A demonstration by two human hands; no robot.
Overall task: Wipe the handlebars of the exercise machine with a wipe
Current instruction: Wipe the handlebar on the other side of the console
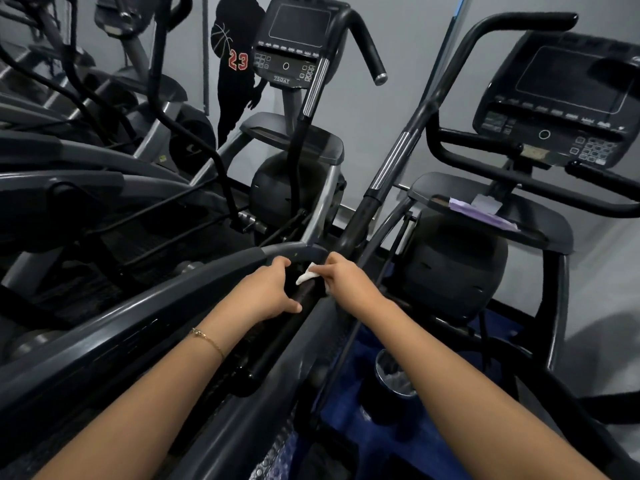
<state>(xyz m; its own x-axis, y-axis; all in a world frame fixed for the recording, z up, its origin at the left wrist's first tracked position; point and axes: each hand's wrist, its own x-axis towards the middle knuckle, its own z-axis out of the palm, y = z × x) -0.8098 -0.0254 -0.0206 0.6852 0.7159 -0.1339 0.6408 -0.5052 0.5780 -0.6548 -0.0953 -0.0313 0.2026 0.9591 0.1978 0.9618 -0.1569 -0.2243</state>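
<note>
A long black handlebar point(388, 168) of the exercise machine runs from the lower middle up toward the top right, with a chrome sleeve partway along. My right hand point(346, 278) grips a small white wipe point(306, 276) and presses it against the lower part of this bar. My left hand point(273, 289) rests beside it on the grey frame rail point(138, 320), with its fingers curled over the rail's edge and its thumb toward the bar. A thin gold bracelet sits on my left wrist.
The machine's console point(561, 98) and tray point(485, 209) with purple paper stand at the right. A second machine with its console point(298, 39) stands ahead, more machines at the left. A small bin point(394, 375) holding used wipes sits on the blue floor below.
</note>
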